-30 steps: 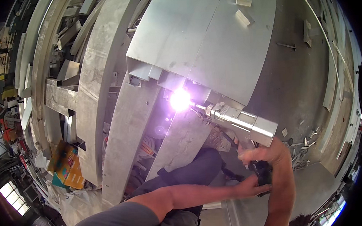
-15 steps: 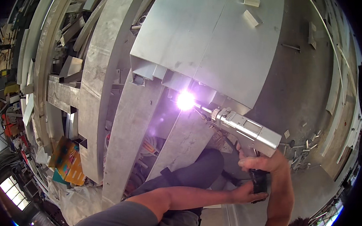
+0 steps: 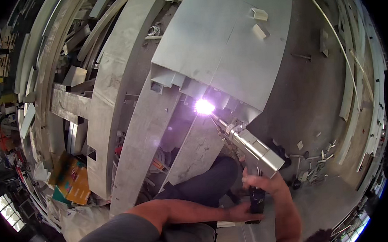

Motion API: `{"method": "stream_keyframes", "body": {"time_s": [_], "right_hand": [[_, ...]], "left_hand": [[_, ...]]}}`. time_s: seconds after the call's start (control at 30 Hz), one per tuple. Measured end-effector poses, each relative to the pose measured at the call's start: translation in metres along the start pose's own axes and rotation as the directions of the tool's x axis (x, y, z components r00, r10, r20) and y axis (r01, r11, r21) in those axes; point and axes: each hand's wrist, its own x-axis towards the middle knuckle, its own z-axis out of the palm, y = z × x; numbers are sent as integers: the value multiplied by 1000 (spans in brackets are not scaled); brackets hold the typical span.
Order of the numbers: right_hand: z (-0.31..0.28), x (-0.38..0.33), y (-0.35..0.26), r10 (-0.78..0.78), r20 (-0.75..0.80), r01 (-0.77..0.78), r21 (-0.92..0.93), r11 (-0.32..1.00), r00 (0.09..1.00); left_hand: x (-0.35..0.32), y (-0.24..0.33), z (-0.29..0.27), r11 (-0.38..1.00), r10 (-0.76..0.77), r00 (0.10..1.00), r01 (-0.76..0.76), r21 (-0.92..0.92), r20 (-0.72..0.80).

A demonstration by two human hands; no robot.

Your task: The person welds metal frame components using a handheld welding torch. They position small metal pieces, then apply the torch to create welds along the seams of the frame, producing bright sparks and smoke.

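Note:
A silver, box-bodied welding gun (image 3: 255, 149) slants up and left across the middle of the head view. My right hand (image 3: 266, 181) is wrapped round its grip, just under the rear of the body. Lower down, my left hand (image 3: 243, 212) closes on the black lower end of the handle. At the nozzle tip, a white-violet welding glare (image 3: 204, 107) burns by the open end of a large grey sheet-metal panel (image 3: 224, 42) and hides the exact contact point. Below the glare, a long flat metal beam (image 3: 195, 143) runs toward my bent knee.
More metal beams (image 3: 106, 91) lie side by side on the left, with offcuts among them. A yellow-orange box (image 3: 74, 181) and clear plastic sheeting (image 3: 84, 221) are at lower left. Small angled pieces (image 3: 260, 31) rest on the panel. Scraps (image 3: 312, 171) litter the floor at right.
The view has shifted a little. The gun's rear and both hands have moved left in the picture, and the gun slants more steeply. The glare looks smaller, still at the panel's end.

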Motion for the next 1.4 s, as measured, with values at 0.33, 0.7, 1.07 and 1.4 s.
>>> {"method": "stream_keyframes", "body": {"time_s": [0.33,0.7,1.07,1.4], "right_hand": [[33,-17,-9,-15,-119,7,-66,998,993],[47,-20,-29,-42,-165,21,-124,992,985],[53,-29,-47,-46,-160,-38,-485,873,986],[68,-50,-55,114,-407,-309,-452,837,906]], "left_hand": [[-26,8,14,996,-92,991,91,19,101],[-20,26,31,998,-15,996,21,-61,91],[2,46,39,997,40,982,-26,-76,184],[-5,49,63,984,133,979,-111,-142,152]]}}
